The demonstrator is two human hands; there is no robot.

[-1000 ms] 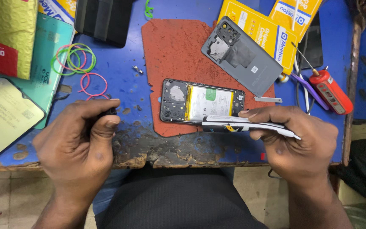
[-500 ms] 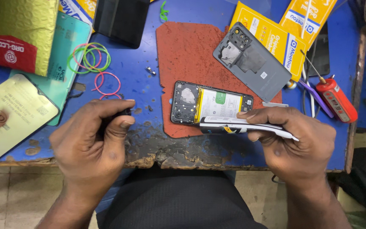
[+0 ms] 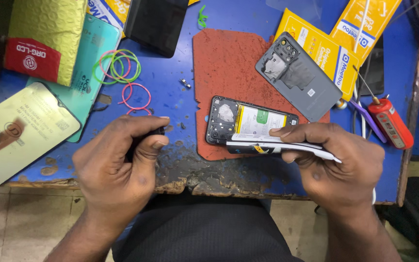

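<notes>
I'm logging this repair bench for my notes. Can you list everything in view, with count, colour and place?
Opened phone body: one, black with white battery, on the red mat.
Back cover: one, grey, mat's right edge.
Flat panel: one, white, in right hand.
Rubber bands: several, green and pink, left of mat.
Yellow packets: two, top right.
Red tool: one, far right.
Dark object: one, mostly hidden in left hand.
Workbench: one, blue.
Left hand: closed.
Right hand: gripping the panel.

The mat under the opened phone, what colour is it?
The mat is rusty red with a rough speckled surface, on a blue table; the head view shows it best.
</notes>
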